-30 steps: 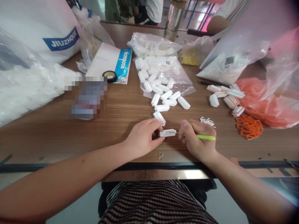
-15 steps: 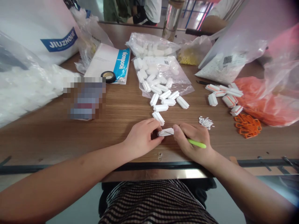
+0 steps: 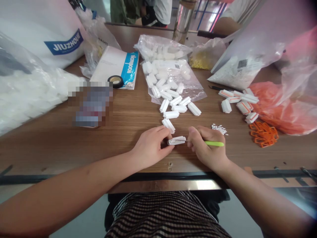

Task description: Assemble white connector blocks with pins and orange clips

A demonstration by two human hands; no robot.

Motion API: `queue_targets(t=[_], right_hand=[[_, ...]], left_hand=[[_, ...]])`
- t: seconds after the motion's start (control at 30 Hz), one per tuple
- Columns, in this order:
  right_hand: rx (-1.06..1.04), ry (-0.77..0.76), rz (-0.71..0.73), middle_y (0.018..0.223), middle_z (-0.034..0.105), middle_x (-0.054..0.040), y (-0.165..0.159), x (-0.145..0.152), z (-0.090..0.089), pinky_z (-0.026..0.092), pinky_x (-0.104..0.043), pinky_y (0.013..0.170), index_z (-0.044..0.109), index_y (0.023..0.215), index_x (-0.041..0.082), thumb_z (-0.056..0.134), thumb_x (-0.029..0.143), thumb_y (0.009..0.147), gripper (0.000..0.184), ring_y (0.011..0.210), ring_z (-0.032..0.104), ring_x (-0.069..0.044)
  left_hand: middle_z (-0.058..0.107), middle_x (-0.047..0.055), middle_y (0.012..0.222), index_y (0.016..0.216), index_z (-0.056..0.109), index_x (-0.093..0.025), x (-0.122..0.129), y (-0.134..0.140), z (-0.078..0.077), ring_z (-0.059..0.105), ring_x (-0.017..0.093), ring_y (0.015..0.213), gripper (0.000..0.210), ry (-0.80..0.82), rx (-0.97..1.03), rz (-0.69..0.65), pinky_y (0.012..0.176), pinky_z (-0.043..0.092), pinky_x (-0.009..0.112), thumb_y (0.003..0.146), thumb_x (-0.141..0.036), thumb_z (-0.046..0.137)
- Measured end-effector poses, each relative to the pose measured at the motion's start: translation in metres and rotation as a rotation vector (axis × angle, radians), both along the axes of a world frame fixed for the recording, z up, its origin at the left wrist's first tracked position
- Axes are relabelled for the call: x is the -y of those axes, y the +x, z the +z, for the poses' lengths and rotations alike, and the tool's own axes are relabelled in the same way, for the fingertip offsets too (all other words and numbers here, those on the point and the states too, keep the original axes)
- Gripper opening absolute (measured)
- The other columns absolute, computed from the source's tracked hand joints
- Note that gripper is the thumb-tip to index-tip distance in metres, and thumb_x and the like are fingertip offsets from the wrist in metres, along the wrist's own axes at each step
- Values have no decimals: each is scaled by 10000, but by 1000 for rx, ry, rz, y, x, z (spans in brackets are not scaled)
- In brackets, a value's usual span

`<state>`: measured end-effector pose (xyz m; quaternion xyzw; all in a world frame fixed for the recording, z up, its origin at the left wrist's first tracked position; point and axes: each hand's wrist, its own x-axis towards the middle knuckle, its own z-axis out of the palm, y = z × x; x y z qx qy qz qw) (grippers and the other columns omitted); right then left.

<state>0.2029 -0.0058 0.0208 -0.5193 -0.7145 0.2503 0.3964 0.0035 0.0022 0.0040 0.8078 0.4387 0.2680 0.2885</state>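
Note:
Near the table's front edge, my left hand (image 3: 150,144) pinches one end of a white plastic housing (image 3: 176,141) between thumb and fingers. A row of small holes shows along its upper face. My right hand (image 3: 208,145) is closed around a pick with a lime-green handle (image 3: 215,143), and its thin metal shaft points left over the housing. Whether the tip touches the holes I cannot tell. Just beyond my left fingers lies another white housing (image 3: 168,126). A small heap of tiny white pieces (image 3: 219,129) is behind my right hand.
Several white housings spill from a clear plastic bag (image 3: 195,87). To the right lie orange-striped housings (image 3: 244,107), orange frames (image 3: 264,134) and an orange-filled bag (image 3: 284,109). A notebook (image 3: 109,66), a black tape roll (image 3: 115,81) and a blurred-out object (image 3: 92,107) occupy the left.
My right hand has shifted slightly right, away from the housing, and the pick now lies more level with more of its shaft showing. My left hand keeps its hold.

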Motion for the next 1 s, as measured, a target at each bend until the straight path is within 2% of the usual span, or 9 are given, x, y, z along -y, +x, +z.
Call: queue_targets(t=[0.23, 0.53, 0.83, 1.0], right_hand=[[-97, -11, -23, 500, 557, 26, 2, 0, 0, 396, -228, 456, 558, 525, 177, 514, 263, 960, 446, 428, 504, -63], [-81, 10, -22, 498, 547, 30, 2, 2, -2, 393, -235, 463, 557, 531, 180, 527, 261, 955, 433, 425, 497, -65], [27, 7, 1, 461, 494, 35, -1, -1, 2, 369, -251, 456, 543, 520, 184, 519, 264, 951, 440, 415, 448, -68], [-56, -6, -6, 493, 536, 31, 1, 0, 0, 393, -237, 472, 552, 524, 178, 522, 261, 955, 440, 428, 481, -59]], left_hand=[[564, -22, 771, 807, 584, -186, 0, 1, 1, 508, 129, 671, 87, -7, -3, -1, 616, 377, 282, 815, -211, 666], [563, -24, 769, 802, 589, -187, 0, 1, 0, 504, 130, 678, 81, -5, -3, 2, 616, 373, 281, 814, -205, 667], [555, -30, 775, 803, 577, -185, 0, 0, 1, 500, 121, 672, 101, -8, 14, 1, 617, 379, 276, 798, -190, 678], [568, -23, 790, 802, 577, -186, 0, 0, 1, 513, 124, 682, 94, -1, 13, -7, 624, 386, 276, 800, -176, 671]])
